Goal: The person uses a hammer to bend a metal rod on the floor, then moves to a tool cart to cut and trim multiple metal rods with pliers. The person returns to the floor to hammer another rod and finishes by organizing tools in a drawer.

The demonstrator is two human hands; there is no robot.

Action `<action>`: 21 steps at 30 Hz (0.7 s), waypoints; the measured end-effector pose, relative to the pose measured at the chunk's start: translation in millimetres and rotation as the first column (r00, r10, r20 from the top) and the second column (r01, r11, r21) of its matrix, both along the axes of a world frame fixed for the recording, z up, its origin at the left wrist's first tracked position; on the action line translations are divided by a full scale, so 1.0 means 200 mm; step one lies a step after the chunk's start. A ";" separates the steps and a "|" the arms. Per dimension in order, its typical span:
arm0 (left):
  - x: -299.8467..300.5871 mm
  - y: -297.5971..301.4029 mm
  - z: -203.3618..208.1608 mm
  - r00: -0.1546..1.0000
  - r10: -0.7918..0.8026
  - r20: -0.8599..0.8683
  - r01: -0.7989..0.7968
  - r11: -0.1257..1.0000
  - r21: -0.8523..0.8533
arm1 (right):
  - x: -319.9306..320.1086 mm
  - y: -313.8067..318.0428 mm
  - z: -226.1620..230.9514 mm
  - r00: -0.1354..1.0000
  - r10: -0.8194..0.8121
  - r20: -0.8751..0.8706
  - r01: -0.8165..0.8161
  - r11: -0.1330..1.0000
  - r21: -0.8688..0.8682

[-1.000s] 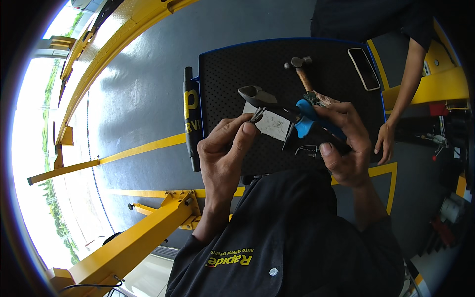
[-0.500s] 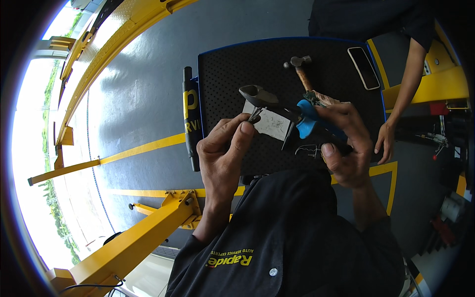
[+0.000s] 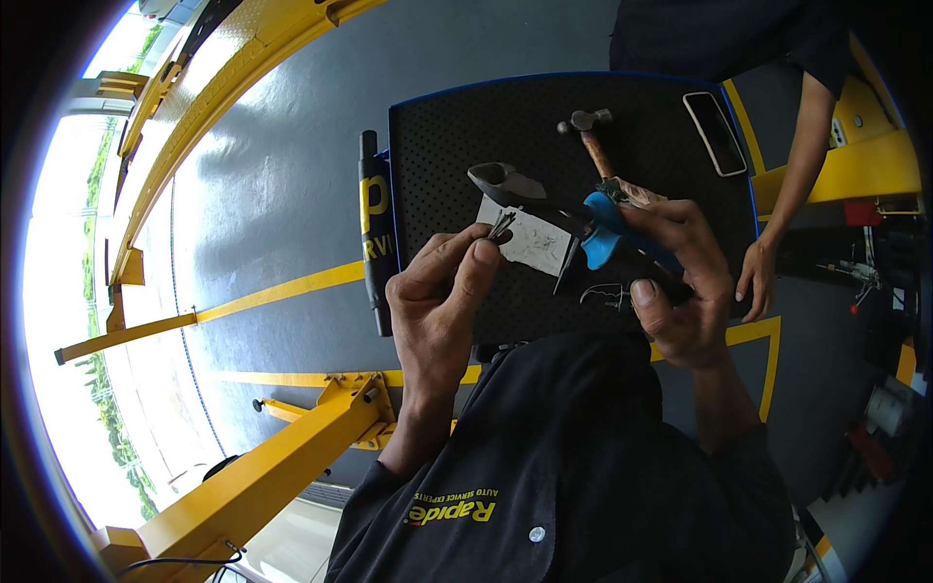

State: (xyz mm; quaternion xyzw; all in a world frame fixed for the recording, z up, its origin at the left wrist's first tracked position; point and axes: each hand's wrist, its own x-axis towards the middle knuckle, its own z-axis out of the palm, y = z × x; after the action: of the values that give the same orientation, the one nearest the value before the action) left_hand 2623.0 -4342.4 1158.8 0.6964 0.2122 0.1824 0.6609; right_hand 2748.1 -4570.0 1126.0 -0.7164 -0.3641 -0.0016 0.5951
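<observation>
Between the thumb and fingertips of my left hand point(image 3: 437, 296) is pinched a small bundle of thin, dark, wire-like pieces point(image 3: 501, 227), ends up. My right hand point(image 3: 685, 282) is wrapped round the blue and black handles of a pair of pliers point(image 3: 604, 233). Their broad, dark metal head point(image 3: 505, 183) points left, just above the bundle and apart from it. Beneath lies a smudged white card or sheet point(image 3: 535, 243). Palm and fingers hide part of the handles.
A black perforated, blue-edged tabletop point(image 3: 447, 117) bears a ball-peen hammer point(image 3: 588, 136), a crumpled cloth point(image 3: 637, 194), a phone point(image 3: 714, 134) and a thin metal clip-like piece point(image 3: 604, 293). A co-worker's hand point(image 3: 756, 282) hangs by the right edge. Yellow lift arms point(image 3: 282, 476) stand lower left.
The pliers' head has shifted slightly up and left, off the wire-like bundle, whose ends show more. My left hand has hardly moved.
</observation>
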 end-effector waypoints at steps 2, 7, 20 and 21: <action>0.00 0.00 0.00 1.000 0.005 -0.002 -0.005 1.000 -0.005 | 0.00 0.00 0.00 1.000 0.009 0.003 -0.009 1.000 -0.021; 0.00 0.00 0.00 1.000 0.003 0.007 -0.003 1.000 0.023 | 0.00 0.01 -0.01 1.000 0.012 0.011 -0.013 1.000 0.009; 0.00 0.00 -0.01 1.000 0.012 0.000 -0.012 0.999 0.050 | 0.00 0.01 -0.02 0.998 0.002 0.069 -0.002 1.000 -0.004; 0.00 0.00 -0.02 1.000 0.010 0.005 -0.010 0.999 0.053 | 0.00 0.01 -0.03 0.998 0.003 0.067 -0.002 1.000 -0.005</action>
State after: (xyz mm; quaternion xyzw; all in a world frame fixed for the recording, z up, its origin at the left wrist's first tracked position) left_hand 2622.9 -4342.1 1155.8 0.7121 0.2094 0.1929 0.6418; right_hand 2748.4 -4567.1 1120.9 -0.7170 -0.3848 -0.0240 0.5808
